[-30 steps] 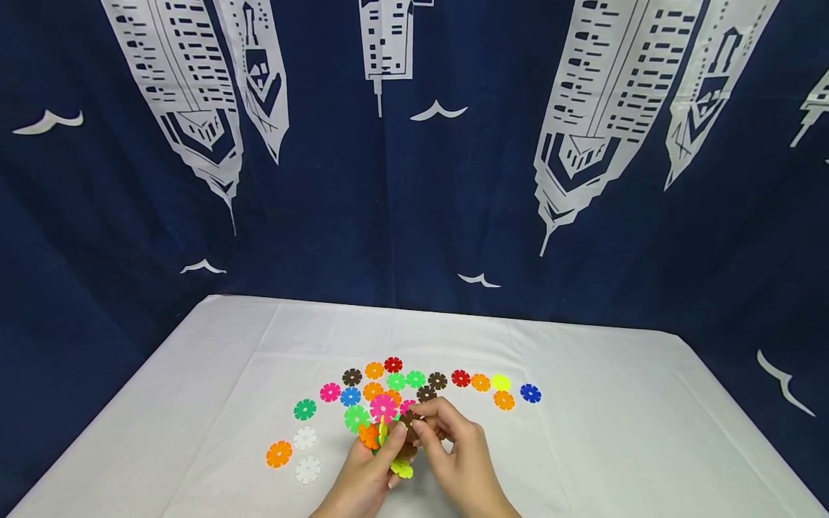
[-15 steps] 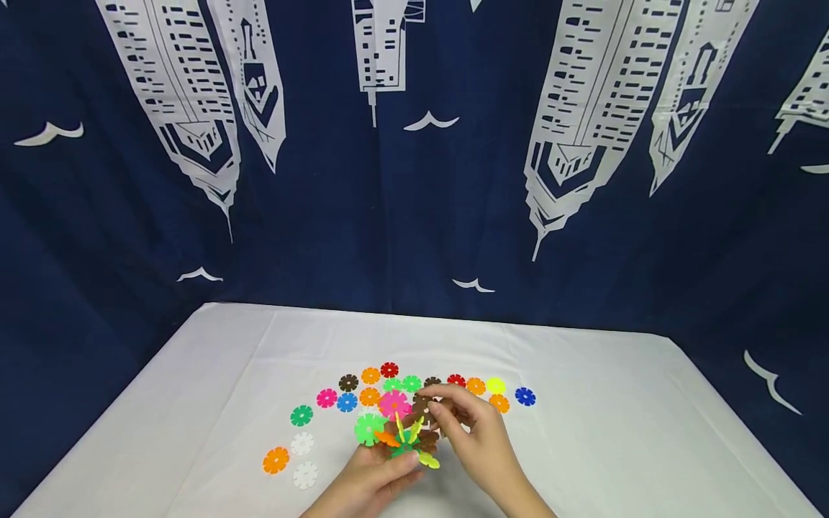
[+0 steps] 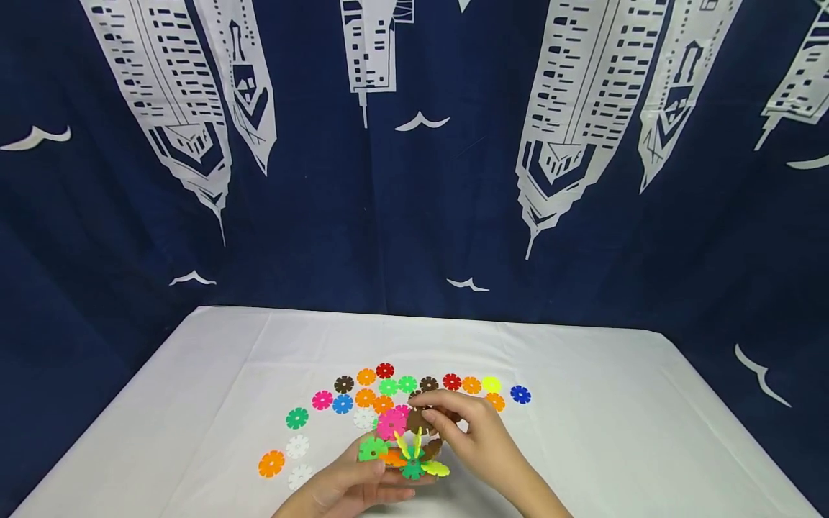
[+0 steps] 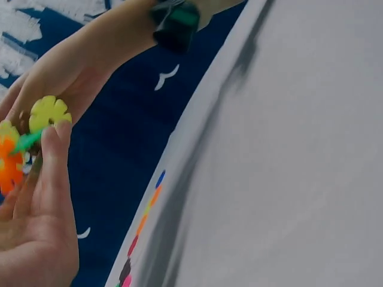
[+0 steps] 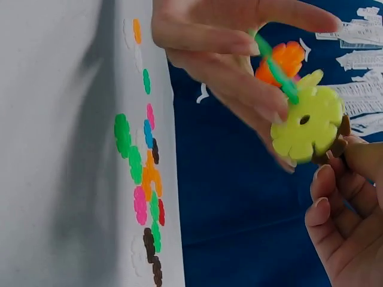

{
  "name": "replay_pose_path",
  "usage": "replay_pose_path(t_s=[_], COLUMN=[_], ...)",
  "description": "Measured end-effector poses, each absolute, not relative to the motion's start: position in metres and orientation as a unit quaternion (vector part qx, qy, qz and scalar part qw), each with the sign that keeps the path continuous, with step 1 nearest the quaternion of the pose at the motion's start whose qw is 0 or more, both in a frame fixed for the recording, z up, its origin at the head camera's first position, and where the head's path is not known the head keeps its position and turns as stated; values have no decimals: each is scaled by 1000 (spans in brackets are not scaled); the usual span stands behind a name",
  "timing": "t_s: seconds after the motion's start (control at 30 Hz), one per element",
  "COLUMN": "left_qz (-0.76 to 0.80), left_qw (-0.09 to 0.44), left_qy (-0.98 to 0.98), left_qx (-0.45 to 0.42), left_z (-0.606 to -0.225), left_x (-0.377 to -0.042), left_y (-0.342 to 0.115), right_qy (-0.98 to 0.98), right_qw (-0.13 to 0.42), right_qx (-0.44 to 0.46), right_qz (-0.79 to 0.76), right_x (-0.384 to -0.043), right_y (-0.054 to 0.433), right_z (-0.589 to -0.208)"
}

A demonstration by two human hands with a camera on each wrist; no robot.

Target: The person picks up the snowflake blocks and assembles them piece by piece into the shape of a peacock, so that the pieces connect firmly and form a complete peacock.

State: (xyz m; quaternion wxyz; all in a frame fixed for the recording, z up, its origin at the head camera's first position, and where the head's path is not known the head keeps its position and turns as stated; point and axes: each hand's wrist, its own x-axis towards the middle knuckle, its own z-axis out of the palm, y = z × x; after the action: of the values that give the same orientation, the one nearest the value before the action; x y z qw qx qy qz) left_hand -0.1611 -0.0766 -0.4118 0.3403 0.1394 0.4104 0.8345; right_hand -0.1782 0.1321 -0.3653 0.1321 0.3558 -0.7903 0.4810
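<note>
Hovering above the tabletop, the cluster mixes notched green, yellow, orange, pink and brown discs. Two yellow discs, nearly edge-on, point upward in the head view, a third rightward; the cluster's long axis is hard to tell. The right hand pinches a brown disc; the left hand, fingers nearly straight, supports or flanks it.

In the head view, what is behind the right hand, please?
Beyond the right hand, discs show on the white cloth, including a red disc, an orange disc and a yellow disc; whatever lies directly behind the hand is covered.
</note>
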Motion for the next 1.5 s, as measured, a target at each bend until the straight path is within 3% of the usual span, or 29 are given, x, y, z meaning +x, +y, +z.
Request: replay_pose_path(t_s=[0.1, 0.4, 0.6, 0.77, 1.0, 1.2, 1.5], left_qz=[822, 776, 780, 787, 784, 782, 772], left_qw=[364, 261, 222, 199, 186, 182, 162], left_qy=[403, 560, 579, 582, 591, 594, 612], left_qx=[170, 127, 85, 54, 36, 43, 60], left_z=[-411, -414, -416, -419, -422, -424, -421], left_x=[-165, -167, -167, -167, -169, -171, -170], left_y=[-85, -68, -72, -78, -87, -84, -79], right_qy=[-794, -804, -857, -923, -930, -946, -888], right_qw=[122, 96, 73, 74, 27, 25, 36], right_qx=[351, 338, 234, 143, 210, 192, 199], right_qz=[482, 480, 452, 349, 300, 260, 412], right_x=[-179, -182, -200, -224, -243, -255, -240], right_y=[132, 127, 147, 159, 126, 117, 129], right_z=[-366, -373, -372, -397, -418, -422, -413])
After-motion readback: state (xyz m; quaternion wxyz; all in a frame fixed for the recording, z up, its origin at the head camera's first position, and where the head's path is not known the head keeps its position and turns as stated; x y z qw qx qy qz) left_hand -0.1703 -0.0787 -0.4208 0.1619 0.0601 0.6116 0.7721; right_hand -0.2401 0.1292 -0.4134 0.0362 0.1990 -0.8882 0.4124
